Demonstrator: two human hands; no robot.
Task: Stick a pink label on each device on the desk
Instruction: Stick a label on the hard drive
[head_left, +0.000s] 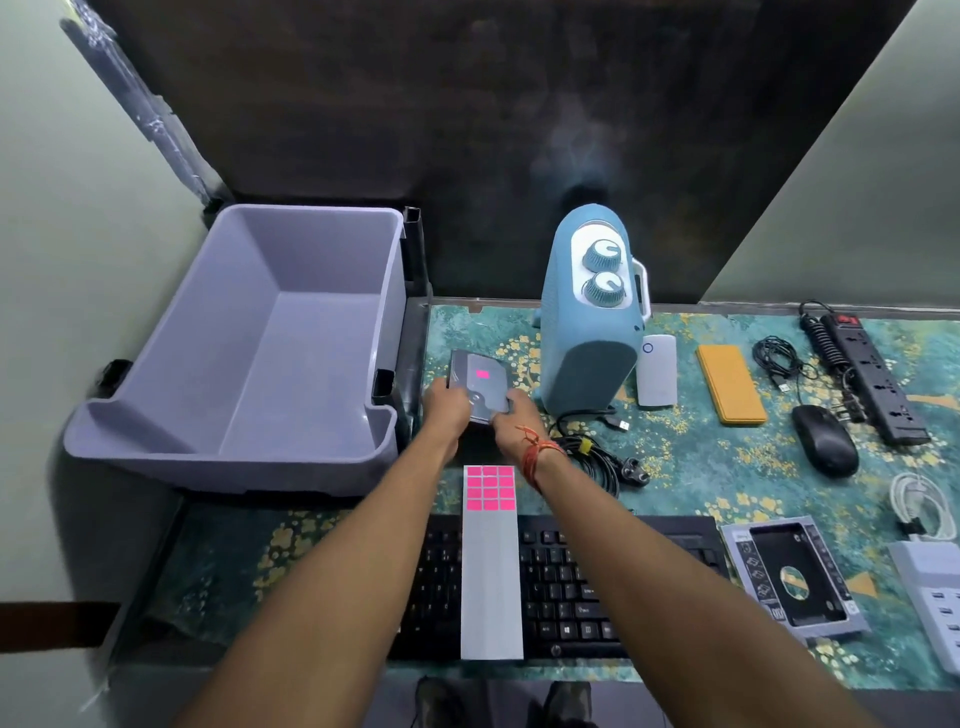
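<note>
Both hands grip one flat grey device (479, 383), a hard-drive-like slab: the left hand (448, 405) closes on its near left corner, the right hand (514, 415) on its near right corner, thumbs on top. A pink label (483, 373) sits on the device's upper face, just beyond the fingers. A red thread band (537, 451) circles the right wrist.

Directly behind the hands, toward the person, a grey backing strip (491, 582) lies across a black keyboard (566, 587), with a block of pink labels (490, 487) at its far end.

Left of the left hand stands an open grey bin (332, 249). Just right of the right hand stands a blue heater (589, 338) with two knobs, its black cable (597, 457) coiled on the desk (727, 467) beside the right wrist. Farther right lie a white power bank (658, 371), an orange case (730, 384), a black mouse (825, 439) and a black power strip (878, 379).
</note>
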